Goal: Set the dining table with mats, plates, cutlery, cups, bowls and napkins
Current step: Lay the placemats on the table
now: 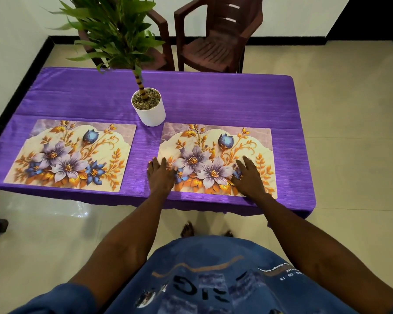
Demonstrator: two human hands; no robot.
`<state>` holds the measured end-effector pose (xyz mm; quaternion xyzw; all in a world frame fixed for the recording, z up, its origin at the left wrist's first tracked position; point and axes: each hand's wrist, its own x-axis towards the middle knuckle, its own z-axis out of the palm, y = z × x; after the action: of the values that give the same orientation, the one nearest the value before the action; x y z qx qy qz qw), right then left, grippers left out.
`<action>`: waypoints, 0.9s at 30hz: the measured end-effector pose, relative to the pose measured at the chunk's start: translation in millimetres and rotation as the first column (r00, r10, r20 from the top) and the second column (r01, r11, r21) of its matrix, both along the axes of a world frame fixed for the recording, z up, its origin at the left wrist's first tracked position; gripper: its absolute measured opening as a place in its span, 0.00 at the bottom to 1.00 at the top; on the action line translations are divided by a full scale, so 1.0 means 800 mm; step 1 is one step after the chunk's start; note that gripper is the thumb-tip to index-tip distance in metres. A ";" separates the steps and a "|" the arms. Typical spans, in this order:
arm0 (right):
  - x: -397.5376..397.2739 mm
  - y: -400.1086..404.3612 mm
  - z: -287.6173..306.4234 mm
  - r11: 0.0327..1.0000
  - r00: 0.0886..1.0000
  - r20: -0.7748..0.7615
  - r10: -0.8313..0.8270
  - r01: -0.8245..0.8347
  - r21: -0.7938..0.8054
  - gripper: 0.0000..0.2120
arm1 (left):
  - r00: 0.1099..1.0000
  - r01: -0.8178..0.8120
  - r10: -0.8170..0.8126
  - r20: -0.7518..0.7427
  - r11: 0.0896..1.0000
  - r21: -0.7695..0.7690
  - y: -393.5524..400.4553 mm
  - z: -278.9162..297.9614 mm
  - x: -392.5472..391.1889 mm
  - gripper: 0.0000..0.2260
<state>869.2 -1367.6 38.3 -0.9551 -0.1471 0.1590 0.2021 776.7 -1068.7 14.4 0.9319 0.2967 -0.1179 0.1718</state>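
Pressing flat with straight, slightly spread fingers, our left hand point(160, 175) lies on the left edge of the right mat point(216, 141), partly on the purple tablecloth point(213, 98). Our right hand point(247, 176) rests open on the same mat at 3 o'clock from the left one. The left mat point(77, 146) lies at 9 o'clock. The potted plant point(149, 106) stands at 12 o'clock between the mats. The mat's near right corner is hidden under our wrist.
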 end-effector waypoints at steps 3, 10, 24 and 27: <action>-0.001 0.002 0.004 1.000 1.000 0.005 0.004 -0.004 -0.027 0.33 | 1.000 0.013 -0.013 -0.014 1.000 -0.001 0.002 -0.003 -0.001 0.30; -0.002 0.001 0.008 0.999 1.000 0.011 -0.021 0.021 0.039 0.33 | 0.991 -0.082 0.094 0.099 0.989 -0.124 -0.007 0.021 -0.001 0.32; -0.047 0.114 0.024 0.972 0.952 0.248 0.181 -0.212 0.103 0.15 | 0.924 -0.159 0.123 0.362 0.985 0.071 -0.024 0.062 -0.065 0.14; -0.057 0.156 0.018 0.944 0.932 0.224 0.287 -0.314 0.099 0.14 | 0.920 -0.213 0.162 0.358 0.971 0.109 -0.001 0.070 -0.091 0.12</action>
<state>823.6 -1242.8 53.0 -0.9170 -0.3221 0.0781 0.2221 703.9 -1069.6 70.4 0.9153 0.3576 0.0868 0.1635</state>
